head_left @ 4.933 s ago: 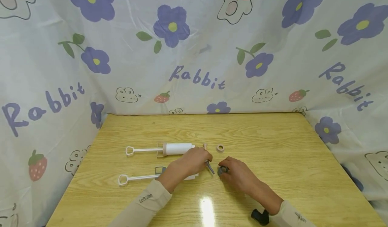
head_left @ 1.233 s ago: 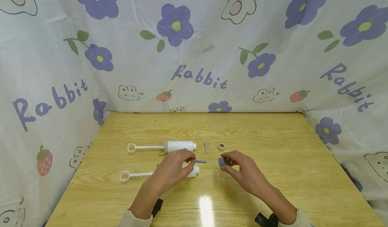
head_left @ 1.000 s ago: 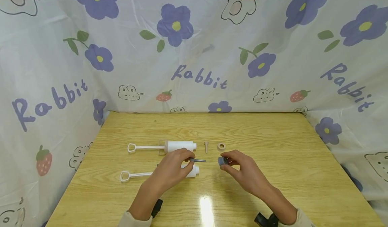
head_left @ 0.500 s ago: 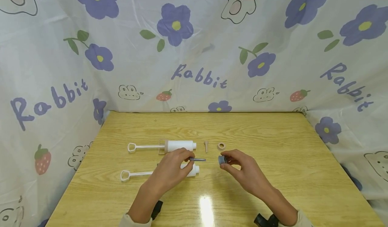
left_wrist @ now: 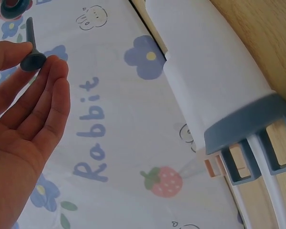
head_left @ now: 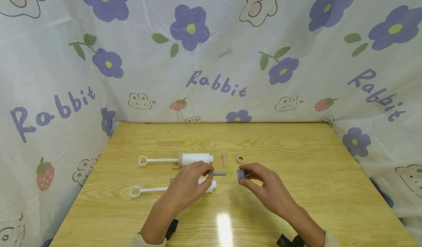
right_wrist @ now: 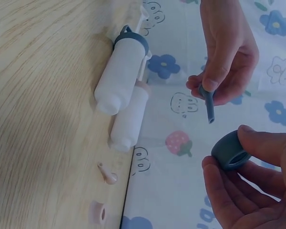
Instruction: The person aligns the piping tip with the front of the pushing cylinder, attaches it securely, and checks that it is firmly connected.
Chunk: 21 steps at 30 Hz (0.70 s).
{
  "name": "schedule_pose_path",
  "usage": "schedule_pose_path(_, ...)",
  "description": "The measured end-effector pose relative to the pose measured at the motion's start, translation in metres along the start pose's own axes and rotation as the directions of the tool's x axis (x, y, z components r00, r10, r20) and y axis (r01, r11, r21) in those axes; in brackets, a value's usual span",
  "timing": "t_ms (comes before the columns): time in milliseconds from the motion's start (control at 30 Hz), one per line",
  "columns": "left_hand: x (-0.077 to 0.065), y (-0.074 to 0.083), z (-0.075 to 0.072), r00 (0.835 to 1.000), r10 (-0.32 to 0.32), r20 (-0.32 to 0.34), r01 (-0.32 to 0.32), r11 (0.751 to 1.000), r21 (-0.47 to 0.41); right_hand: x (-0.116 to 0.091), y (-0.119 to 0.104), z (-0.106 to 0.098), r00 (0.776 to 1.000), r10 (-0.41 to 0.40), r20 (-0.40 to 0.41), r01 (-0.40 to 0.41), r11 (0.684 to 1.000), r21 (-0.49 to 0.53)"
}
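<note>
Above the table my left hand (head_left: pixel 184 189) pinches a slim blue-grey nozzle (head_left: pixel 218 173) by its flared base, the narrow tip pointing right. Facing it, my right hand (head_left: pixel 268 186) holds a blue-grey ring cap (head_left: pixel 241 174) between thumb and fingers. A gap separates nozzle and cap. In the right wrist view the cap (right_wrist: pixel 230 151) is tilted, with part of its hollow opening showing. Below my left hand lies a white syringe-like tube with a blue-grey collar (left_wrist: pixel 250 121), partly hidden in the head view by that hand.
Behind it lies a second white syringe-like tube (head_left: pixel 196 159) with a beige collar and a white plunger handle. A beige nozzle (head_left: pixel 224 159) and a beige ring cap (head_left: pixel 240 159) rest to its right. A patterned cloth (head_left: pixel 211 104) stands behind the wooden table (head_left: pixel 296 148).
Earlier, both hands were low at the table by the blue-grey nozzle and cap. They have since lifted these and turned the nozzle sideways. Over the last second the hands barely move.
</note>
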<state>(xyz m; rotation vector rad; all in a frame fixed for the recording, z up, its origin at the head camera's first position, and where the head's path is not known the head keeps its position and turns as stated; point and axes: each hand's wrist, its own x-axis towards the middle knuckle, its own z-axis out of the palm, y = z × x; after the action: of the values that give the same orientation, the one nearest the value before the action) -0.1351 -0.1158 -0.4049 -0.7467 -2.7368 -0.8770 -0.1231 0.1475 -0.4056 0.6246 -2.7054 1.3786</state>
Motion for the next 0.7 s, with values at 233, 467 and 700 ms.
schedule_pose_path(233, 0.0023, 0.0045, -0.0004, 1.000, 0.005, -0.016, -0.005, 1.000, 0.006, 0.0006, -0.0049, -0.0001, 1.000, -0.020, -0.001, 0.020, 1.000, 0.020)
schedule_pose_path(467, 0.0018, 0.0065, -0.0019, 1.000, 0.002, -0.019, -0.002, 1.000, 0.004, 0.0012, -0.0073, 0.0002, 0.999, -0.033, -0.010, 0.033, 0.999, 0.025)
schedule_pose_path(700, 0.0009, 0.0080, -0.0035, 1.000, 0.009, -0.024, -0.009, 1.000, -0.002, 0.0011, -0.0084, 0.0019, 0.999, -0.040, -0.006, 0.040, 0.999, 0.032)
